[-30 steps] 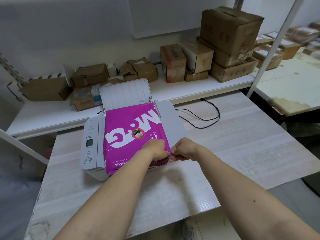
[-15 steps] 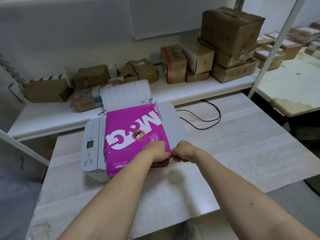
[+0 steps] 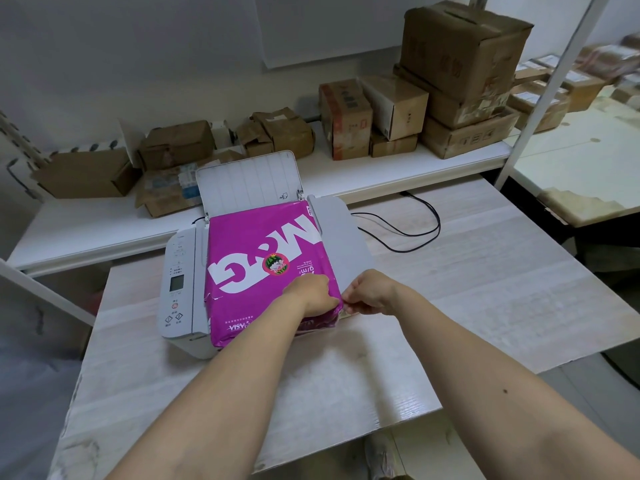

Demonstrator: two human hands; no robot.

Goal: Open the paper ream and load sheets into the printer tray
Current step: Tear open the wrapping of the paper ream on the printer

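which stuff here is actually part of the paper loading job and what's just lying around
Part of the job:
- magenta paper ream, lying on top of the printer
- white printer with its rear tray flipped up
- left hand and right hand, both at the ream's near right corner

Just lying about:
- cardboard boxes on the shelf
- black cable on the table
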